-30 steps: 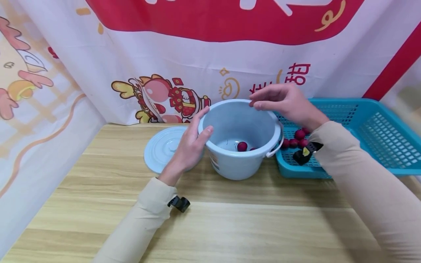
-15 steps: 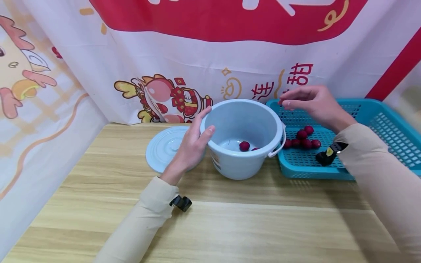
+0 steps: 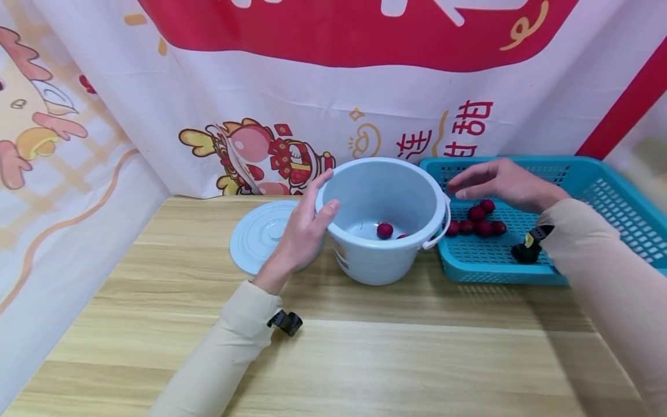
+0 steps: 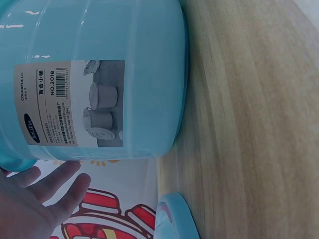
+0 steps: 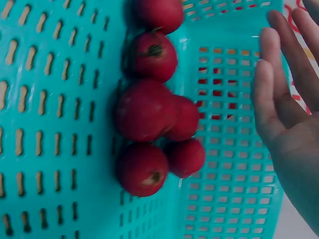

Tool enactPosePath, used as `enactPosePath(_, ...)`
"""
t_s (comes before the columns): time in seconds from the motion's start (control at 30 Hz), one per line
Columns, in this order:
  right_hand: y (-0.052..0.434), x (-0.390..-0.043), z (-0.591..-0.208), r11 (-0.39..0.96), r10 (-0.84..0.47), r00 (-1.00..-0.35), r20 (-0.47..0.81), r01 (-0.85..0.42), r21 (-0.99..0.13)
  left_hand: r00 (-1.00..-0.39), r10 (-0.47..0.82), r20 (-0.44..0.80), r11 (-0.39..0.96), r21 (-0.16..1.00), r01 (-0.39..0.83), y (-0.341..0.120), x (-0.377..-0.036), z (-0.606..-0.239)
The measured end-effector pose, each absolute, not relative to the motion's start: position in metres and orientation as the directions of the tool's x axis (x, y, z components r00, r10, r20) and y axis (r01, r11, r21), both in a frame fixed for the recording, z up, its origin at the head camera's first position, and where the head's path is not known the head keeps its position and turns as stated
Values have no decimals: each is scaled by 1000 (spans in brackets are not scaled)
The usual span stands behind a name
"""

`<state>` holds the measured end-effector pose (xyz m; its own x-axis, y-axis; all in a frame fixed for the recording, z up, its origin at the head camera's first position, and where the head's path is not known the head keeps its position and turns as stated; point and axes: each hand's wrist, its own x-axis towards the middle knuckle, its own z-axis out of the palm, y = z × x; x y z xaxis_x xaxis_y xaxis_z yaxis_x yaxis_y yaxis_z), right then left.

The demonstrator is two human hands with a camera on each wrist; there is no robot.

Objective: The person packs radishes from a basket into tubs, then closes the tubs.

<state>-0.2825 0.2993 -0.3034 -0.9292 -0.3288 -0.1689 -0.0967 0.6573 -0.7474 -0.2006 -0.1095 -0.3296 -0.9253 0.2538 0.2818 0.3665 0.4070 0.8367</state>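
A light blue bucket (image 3: 380, 255) stands on the table, with a dark red round fruit (image 3: 385, 230) at its bottom and another partly hidden by the rim. My left hand (image 3: 302, 231) rests at the bucket's left rim, thumb over the edge and fingers extended along the outside. Over the teal basket (image 3: 490, 273) hovers my right hand (image 3: 508, 184), holding nothing, its fingers loosely bent. Below its fingertips lies a cluster of several small red fruits (image 3: 476, 214), like hawthorns. In the right wrist view these fruits (image 5: 144, 110) sit left of the spread fingers.
A light blue lid (image 3: 260, 234) lies on the table left of the bucket, partly behind my left hand. The bucket's white handle (image 3: 440, 231) hangs toward the basket. Behind everything hangs a printed cloth (image 3: 292, 87).
My right hand has moved right from above the bucket's rim, then down over the basket's fruits. My left hand and the bucket have stayed in place.
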Motion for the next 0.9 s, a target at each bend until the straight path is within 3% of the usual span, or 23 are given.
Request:
enactPosePath(0.57, 300, -296, -328, 750, -415, -838, -355, -94, -655, -926, 254, 279, 402, 840, 364, -110, -201, -330)
enactPosePath(0.9, 298, -298, -331, 783, -478, -783, -397, -176, -597, -926, 257, 277, 404, 839, 364, -109, -200, -330)
